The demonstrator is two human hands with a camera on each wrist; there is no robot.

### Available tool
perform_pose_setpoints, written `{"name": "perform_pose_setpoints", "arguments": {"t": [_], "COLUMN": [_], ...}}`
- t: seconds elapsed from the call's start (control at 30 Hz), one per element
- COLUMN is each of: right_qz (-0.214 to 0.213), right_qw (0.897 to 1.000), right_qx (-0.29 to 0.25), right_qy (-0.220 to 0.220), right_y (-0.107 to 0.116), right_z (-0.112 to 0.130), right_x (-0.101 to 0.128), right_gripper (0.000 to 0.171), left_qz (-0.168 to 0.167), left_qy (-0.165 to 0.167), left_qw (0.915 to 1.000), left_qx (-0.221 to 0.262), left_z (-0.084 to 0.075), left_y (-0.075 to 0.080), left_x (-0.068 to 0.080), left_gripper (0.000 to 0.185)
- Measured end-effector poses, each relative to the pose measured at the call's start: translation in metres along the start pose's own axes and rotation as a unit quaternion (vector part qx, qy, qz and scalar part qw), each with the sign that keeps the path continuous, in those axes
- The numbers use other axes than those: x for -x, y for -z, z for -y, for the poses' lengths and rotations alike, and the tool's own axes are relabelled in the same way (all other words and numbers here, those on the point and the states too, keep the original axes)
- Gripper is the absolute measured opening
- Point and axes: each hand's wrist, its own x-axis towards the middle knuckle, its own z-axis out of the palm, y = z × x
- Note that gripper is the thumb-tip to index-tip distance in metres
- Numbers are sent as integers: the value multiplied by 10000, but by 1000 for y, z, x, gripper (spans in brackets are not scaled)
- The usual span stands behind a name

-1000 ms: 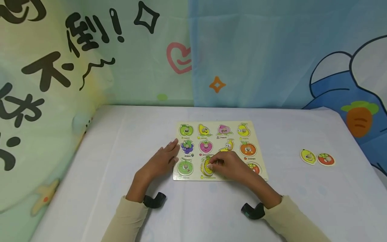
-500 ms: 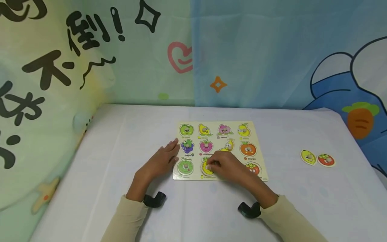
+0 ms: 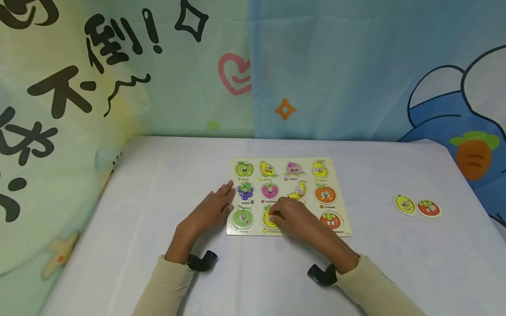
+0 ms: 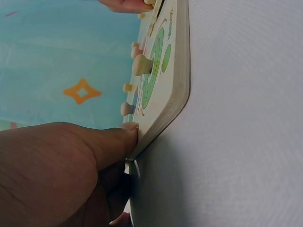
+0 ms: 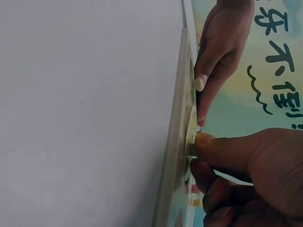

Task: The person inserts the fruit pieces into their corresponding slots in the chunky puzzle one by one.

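Note:
A cream wooden fruit puzzle board (image 3: 308, 206) with knobbed pieces lies flat on the table. My right hand (image 3: 298, 219) is over its front row, thumb and index finger pinching the knob of the yellow pineapple puzzle piece (image 3: 267, 223). In the right wrist view, the pinching thumb (image 5: 227, 149) is right at the board's face, and the piece overlaps its slot. My left hand (image 3: 211, 210) rests against the board's left edge with its fingers extended. The left wrist view shows that thumb (image 4: 113, 142) touching the board's corner, beside the green melon piece (image 4: 154, 71).
To the right of the board, a lemon piece (image 3: 405, 205) and a tomato piece (image 3: 428, 208) lie side by side on the white tablecloth (image 3: 253, 276). Printed curtains (image 3: 336, 66) hang behind and to the left of the table.
My right hand and forearm have shifted slightly left, still pinching the pineapple piece, which has straightened over its slot. My left hand has stayed at the board's edge.

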Motion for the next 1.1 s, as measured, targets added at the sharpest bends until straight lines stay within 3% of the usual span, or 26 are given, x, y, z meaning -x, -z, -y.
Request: {"name": "perform_pose_setpoints", "arguments": {"t": [0.27,0.53,0.93,1.1], "right_qz": [-153,-487,-529,-440], "right_qw": [9991,9986,9980,9973], "right_qx": [114,34,-211,-521], "right_qy": [-378,-220,-269,-272], "right_y": [-1,-4,-7,-2], "right_z": [7,5,4,3], "right_x": [2,3,4,7], "right_gripper": [5,4,6,15], "left_qz": [-9,-38,-62,-70], "left_qy": [17,-86,-55,-16], "left_qw": [10000,9999,9999,10000], "left_qx": [-3,-36,-78,-25], "left_z": [-2,-1,0,0], "left_y": [0,1,0,0], "left_x": [0,-1,0,0], "left_gripper": [56,54,55,55]}}
